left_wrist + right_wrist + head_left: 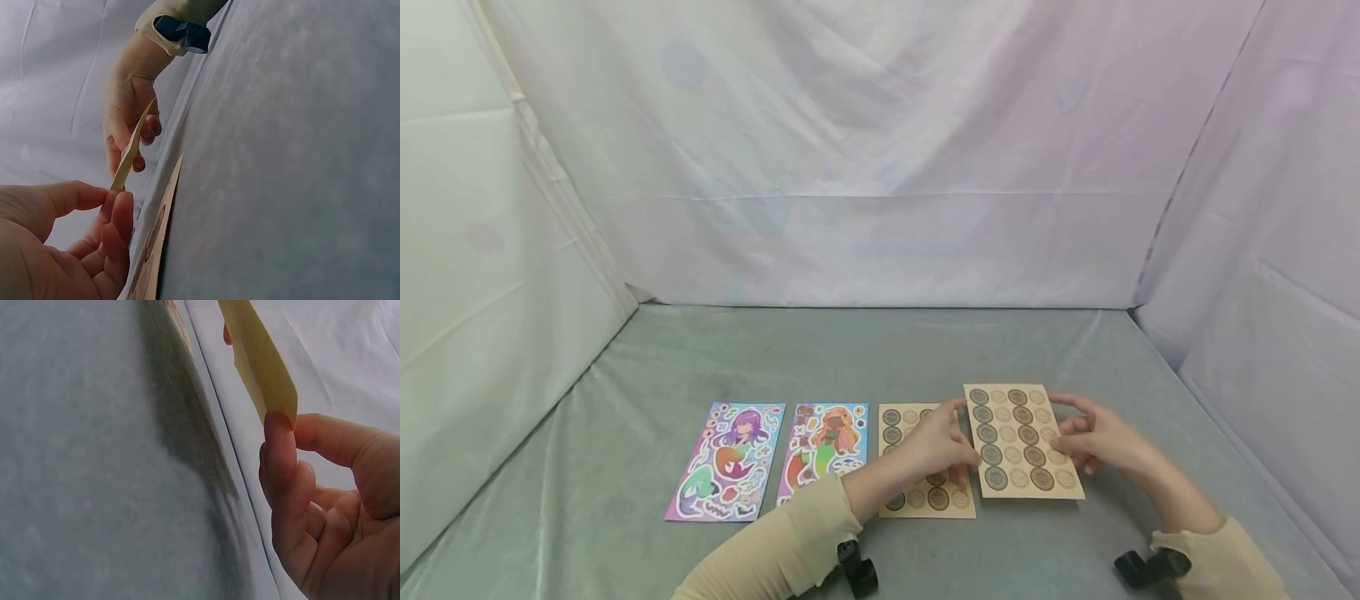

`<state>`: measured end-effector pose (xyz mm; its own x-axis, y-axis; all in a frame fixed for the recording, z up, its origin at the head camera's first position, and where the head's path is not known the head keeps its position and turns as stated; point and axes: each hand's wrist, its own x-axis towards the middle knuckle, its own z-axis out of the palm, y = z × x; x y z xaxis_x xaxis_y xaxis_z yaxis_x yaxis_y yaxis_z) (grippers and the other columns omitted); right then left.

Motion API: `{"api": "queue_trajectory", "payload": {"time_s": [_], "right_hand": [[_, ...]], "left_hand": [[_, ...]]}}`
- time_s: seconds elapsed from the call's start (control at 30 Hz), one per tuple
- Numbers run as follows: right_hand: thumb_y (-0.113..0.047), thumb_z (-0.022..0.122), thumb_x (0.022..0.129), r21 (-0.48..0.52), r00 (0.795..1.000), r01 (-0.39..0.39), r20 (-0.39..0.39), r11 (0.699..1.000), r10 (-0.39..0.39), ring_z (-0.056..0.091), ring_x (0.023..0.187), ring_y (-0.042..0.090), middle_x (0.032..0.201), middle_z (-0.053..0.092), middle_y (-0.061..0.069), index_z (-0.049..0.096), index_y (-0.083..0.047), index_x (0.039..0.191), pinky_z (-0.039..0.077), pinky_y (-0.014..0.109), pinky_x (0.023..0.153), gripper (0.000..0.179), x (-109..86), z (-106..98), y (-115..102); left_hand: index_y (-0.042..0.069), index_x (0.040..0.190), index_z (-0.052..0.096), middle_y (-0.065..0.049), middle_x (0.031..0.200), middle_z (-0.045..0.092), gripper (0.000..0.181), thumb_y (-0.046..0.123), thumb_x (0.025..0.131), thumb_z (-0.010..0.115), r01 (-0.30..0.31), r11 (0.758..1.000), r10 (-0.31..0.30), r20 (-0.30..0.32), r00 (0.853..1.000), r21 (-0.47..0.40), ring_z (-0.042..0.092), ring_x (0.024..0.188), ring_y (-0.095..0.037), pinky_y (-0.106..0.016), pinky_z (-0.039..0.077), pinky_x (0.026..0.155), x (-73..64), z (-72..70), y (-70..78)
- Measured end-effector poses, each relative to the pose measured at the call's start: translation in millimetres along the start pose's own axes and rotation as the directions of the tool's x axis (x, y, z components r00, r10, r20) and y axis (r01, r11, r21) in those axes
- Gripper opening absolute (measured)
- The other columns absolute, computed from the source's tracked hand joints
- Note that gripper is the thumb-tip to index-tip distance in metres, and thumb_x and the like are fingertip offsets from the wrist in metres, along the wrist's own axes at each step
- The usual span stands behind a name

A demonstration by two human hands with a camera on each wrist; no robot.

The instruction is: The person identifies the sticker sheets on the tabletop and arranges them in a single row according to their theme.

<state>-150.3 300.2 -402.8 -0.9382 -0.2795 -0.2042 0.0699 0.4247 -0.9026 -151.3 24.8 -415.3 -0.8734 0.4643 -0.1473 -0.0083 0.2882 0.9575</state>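
Note:
My two hands hold a tan sheet of round stickers (1017, 442) between them, raised off the table. In the left wrist view, my left hand (75, 231) pinches one edge of this sheet (132, 153) between thumb and finger. The opposite edge is pinched by my right hand (325, 494), and the right wrist view shows the sheet's plain back (265, 365). A second tan sticker sheet (917, 507) lies flat beneath my left hand and forearm, which hide part of it.
Left of the tan sheets lie two colourful mermaid sticker sheets (726, 462) (827, 442) in a row; my left sleeve (775, 542) covers the lower part of the nearer one. Grey cloth (820, 350) covers the table. White fabric walls (880, 250) enclose the back and sides.

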Motion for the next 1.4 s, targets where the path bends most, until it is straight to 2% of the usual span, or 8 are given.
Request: {"api": "queue_trajectory", "payload": {"time_s": [0.2,0.5,0.83,1.4], "right_hand": [[-0.005,0.071,0.082,-0.014,1.000,-0.022,-0.008,1.000,0.022,0.058,0.057,0.017,0.085,0.063,0.011,0.021,0.003,0.147,0.047,0.029,0.044,0.082,-0.2,2,1],[-0.006,0.071,0.082,-0.013,0.999,-0.039,0.009,0.999,0.039,0.059,0.059,0.018,0.084,0.062,0.010,0.020,0.003,0.147,0.048,0.030,0.046,0.083,-0.5,3,4],[-0.006,0.072,0.081,-0.048,0.999,-0.043,0.005,0.998,0.044,0.060,0.059,0.020,0.079,0.063,0.009,0.024,0.003,0.146,0.047,0.029,0.045,0.081,-0.8,4,7],[-0.011,0.074,0.081,-0.121,0.999,-0.050,-0.005,0.991,0.050,0.060,0.055,0.020,0.072,0.065,0.008,0.032,0.006,0.142,0.046,0.030,0.043,0.076,-1.0,7,10]], "left_hand": [[0.006,0.150,0.024,-0.004,0.064,0.067,0.088,0.003,0.077,0.074,0.005,1.000,-0.005,0.010,1.000,0.022,0.055,0.043,-0.016,-0.023,0.039,0.039,-0.4,1.8,-2.2],[0.008,0.149,0.025,-0.005,0.064,0.066,0.086,0.000,0.078,0.073,0.029,1.000,-0.028,0.020,0.999,-0.012,0.057,0.043,-0.016,-0.024,0.042,0.039,-0.5,4.5,-4.2],[0.004,0.150,0.021,-0.012,0.063,0.066,0.088,-0.005,0.077,0.070,0.052,0.996,-0.047,0.080,0.996,-0.068,0.057,0.041,-0.016,-0.028,0.048,0.038,-2.1,4.0,-5.2],[-0.001,0.148,0.027,-0.012,0.059,0.065,0.083,-0.002,0.077,0.071,0.061,0.998,-0.059,0.094,0.994,-0.027,0.058,0.041,-0.016,-0.029,0.051,0.041,-2.8,3.9,-5.6]]}}
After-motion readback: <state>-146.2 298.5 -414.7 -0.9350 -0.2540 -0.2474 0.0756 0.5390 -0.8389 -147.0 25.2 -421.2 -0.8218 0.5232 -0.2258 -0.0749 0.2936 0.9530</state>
